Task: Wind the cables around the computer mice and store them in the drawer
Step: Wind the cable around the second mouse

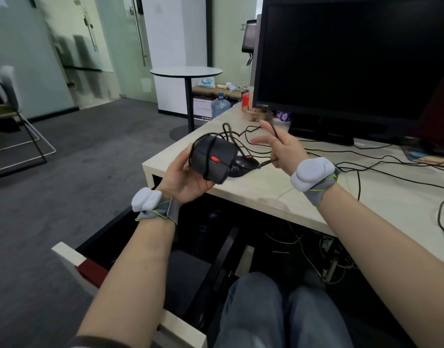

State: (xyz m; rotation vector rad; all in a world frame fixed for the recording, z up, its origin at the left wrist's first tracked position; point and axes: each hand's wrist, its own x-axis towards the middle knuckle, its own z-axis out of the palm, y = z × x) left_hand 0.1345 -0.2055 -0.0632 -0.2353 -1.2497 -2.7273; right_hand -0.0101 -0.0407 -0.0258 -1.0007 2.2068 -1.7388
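Cable [232, 136] loops from gripped mouse [212, 159] to pinching right hand [283, 149]; second mouse [243, 165], monitor [354, 59] behind.

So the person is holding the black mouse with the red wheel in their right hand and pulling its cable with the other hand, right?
Not quite. The head view shows the black mouse with the red wheel held in the left hand, not the right. The right hand is the one pulling its cable. The rest is correct.
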